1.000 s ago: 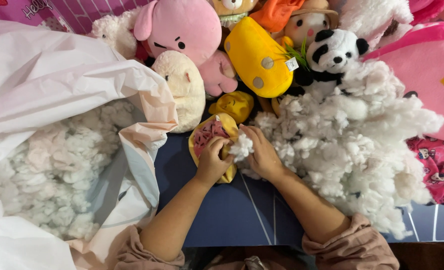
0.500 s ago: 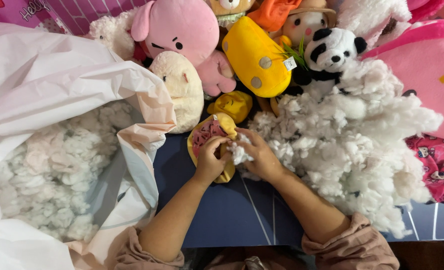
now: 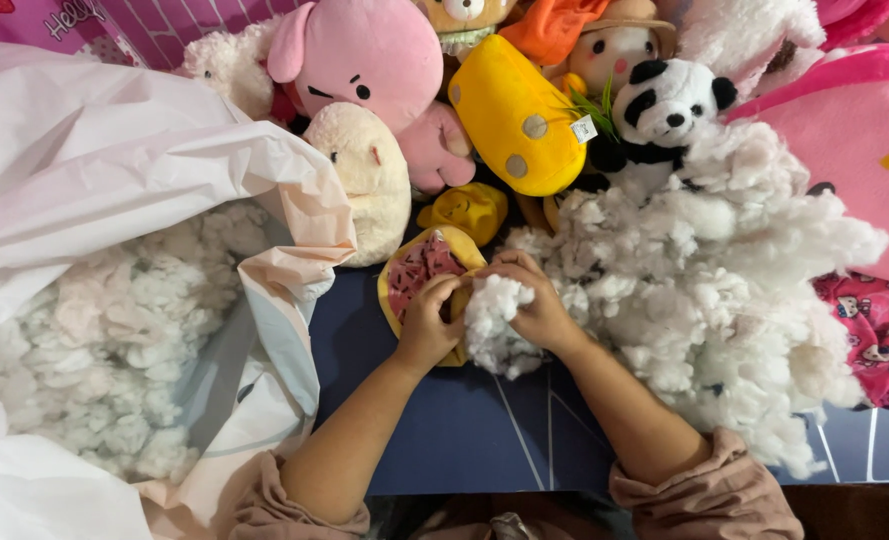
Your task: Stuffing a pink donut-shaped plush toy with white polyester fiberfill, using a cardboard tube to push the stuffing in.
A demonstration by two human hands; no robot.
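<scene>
A small yellow plush cover with a pink patterned inside lies on the dark blue surface. My left hand grips its open edge. My right hand holds a white clump of stuffing right beside that opening. To the right of both hands spreads a large heap of white stuffing.
A big white plastic bag full of stuffing fills the left side. Plush toys line the back: a pink one, a cream one, a yellow one, a panda. Pink cushions sit far right.
My right hand has pulled a bigger clump of stuffing from the heap to the cover's opening. My left hand has shifted slightly on the cover's edge.
</scene>
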